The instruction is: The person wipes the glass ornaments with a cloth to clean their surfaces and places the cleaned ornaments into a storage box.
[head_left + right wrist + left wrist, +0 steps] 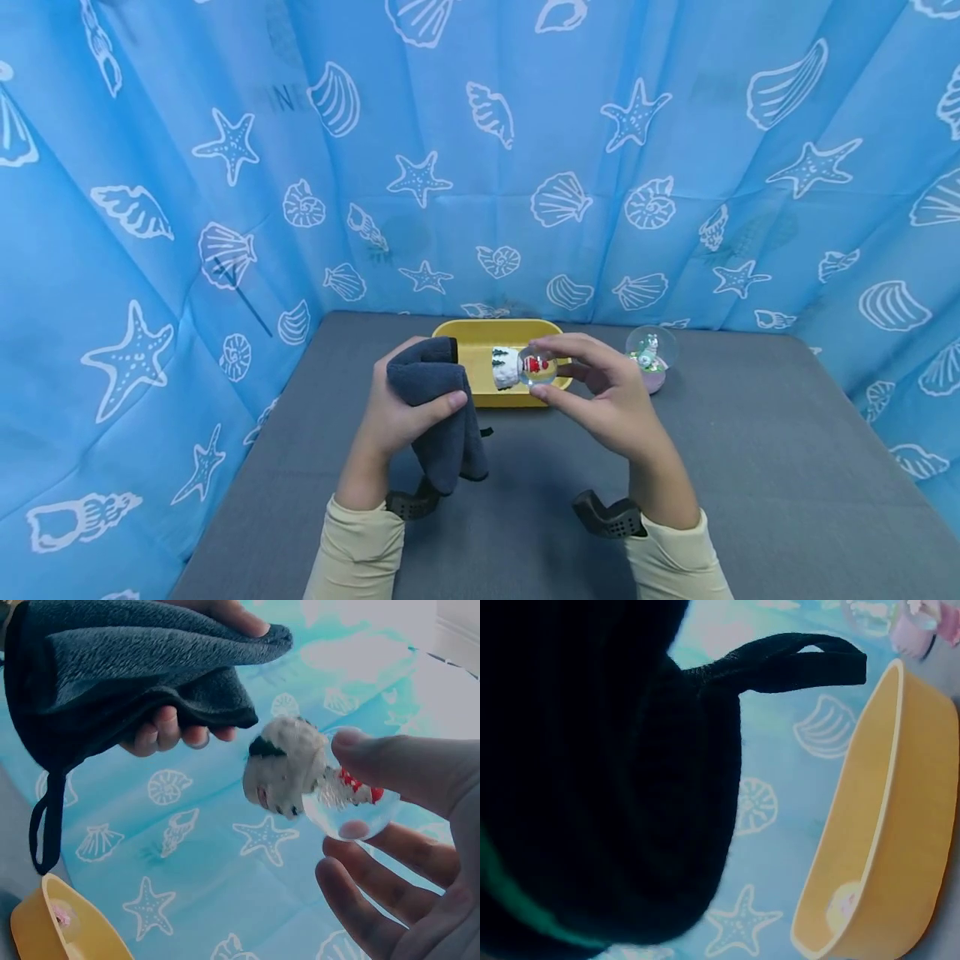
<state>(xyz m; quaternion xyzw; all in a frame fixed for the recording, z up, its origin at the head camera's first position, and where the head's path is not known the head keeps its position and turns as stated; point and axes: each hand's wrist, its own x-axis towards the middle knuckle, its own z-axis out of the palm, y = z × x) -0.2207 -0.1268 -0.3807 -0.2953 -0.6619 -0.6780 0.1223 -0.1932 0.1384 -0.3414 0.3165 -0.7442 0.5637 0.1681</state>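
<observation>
A folded dark blue-grey cloth is held in my left hand, the thumb lying over its front. Part of its edge and a hanging loop show in the right wrist view. My right hand grips a small snow globe by its clear ball, between thumb and fingers. The globe is tipped on its side, its white snowy base with green trees turned toward the cloth, a red figure inside the ball. Cloth and globe are apart. In the left wrist view the dark cloth hides the left hand.
Behind the hands stands a yellow tray on the grey table. A small round pinkish thing shows inside it. Another snow globe with a lilac base stands right of the tray. A blue shell-print curtain surrounds the table.
</observation>
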